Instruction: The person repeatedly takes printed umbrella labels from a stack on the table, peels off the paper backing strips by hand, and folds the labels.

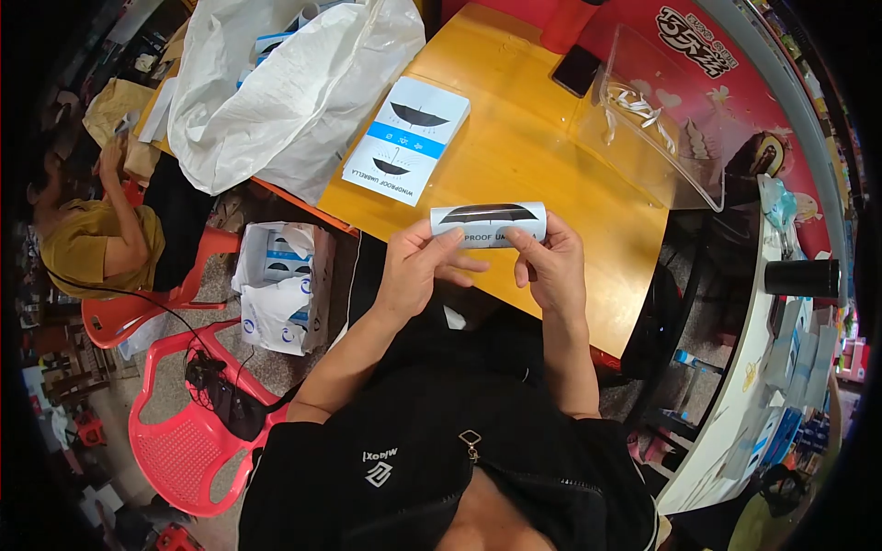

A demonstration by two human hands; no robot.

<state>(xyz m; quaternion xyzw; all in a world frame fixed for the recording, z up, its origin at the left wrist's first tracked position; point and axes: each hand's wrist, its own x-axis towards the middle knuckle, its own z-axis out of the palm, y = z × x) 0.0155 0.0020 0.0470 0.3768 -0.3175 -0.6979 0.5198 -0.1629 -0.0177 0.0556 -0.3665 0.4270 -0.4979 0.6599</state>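
Observation:
Between my two hands is a curled umbrella label card (489, 220), white with a black umbrella picture and partly covered lettering. My left hand (418, 262) pinches its left end, thumb on the front and the other fingers partly spread below. At the right end, my right hand (554, 262) grips it with the thumb across the lettering. Beyond my hands, a stack of flat printed cards (404, 140) reading "WINDPROOF UMBRELLA" lies on the yellow table (524, 101).
A large white plastic bag (276, 101) sits at the table's left, beside a seated person (110, 234). A clear plastic bin (657, 119) and a phone (576, 71) are at the far right. Below left stand a box of printed cards (287, 285) and a pink chair (184, 413).

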